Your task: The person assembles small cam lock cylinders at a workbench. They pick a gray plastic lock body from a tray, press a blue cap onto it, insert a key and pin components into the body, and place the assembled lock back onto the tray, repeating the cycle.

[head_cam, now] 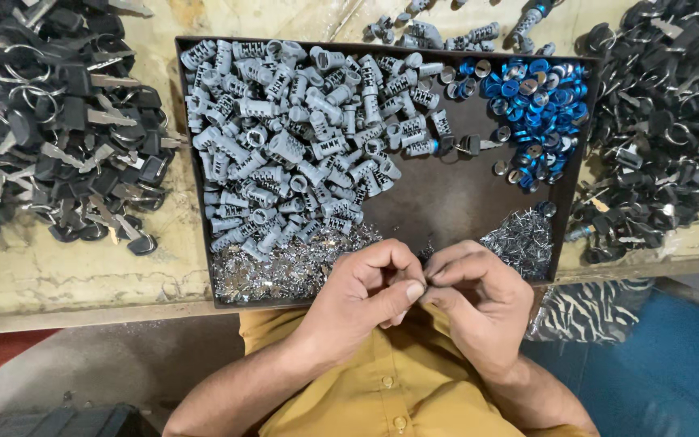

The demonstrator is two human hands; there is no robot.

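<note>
On a worn pale desk (82,275), low in the frame's centre, the left hand (366,295) and right hand (479,295) pinch fingers together over a tiny, hidden part, just below the dark rectangular tray (446,202) of grey metal lock cylinders (293,146). It could slip into the small silvery pins (285,271).

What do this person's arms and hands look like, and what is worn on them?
Both the left hand and the right hand are bare: no gloves, rings or watch show. The forearms are bare too, with no sleeve reaching them. A mustard-yellow buttoned shirt covers the torso below.
</note>
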